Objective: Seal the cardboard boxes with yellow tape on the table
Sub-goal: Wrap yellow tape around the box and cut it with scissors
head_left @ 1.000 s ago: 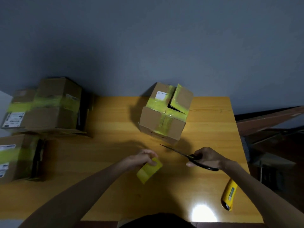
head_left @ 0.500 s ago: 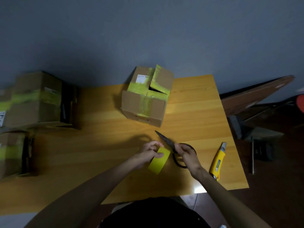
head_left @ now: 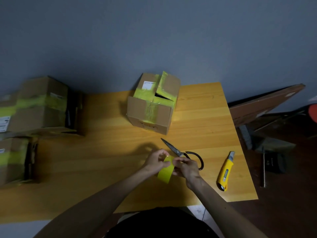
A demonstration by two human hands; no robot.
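Note:
A cut strip of yellow tape point(head_left: 166, 171) hangs between my hands over the near middle of the wooden table point(head_left: 106, 152). My left hand point(head_left: 155, 160) pinches its top left edge, and my right hand point(head_left: 186, 166) pinches its right edge. A cardboard box point(head_left: 151, 107) crossed with yellow tape stands at the table's far side; one top flap is raised, leaving a dark gap. Black-handled scissors point(head_left: 181, 153) lie flat on the table just behind my right hand.
A yellow utility knife point(head_left: 226, 171) lies near the table's right edge. Two taped cardboard boxes point(head_left: 39, 105) point(head_left: 13, 158) sit at the left. A board point(head_left: 262, 105) and clutter rest on the floor to the right.
My right hand has let go of the scissors, which now lie on the table, and it has taken hold of the tape strip beside my left hand.

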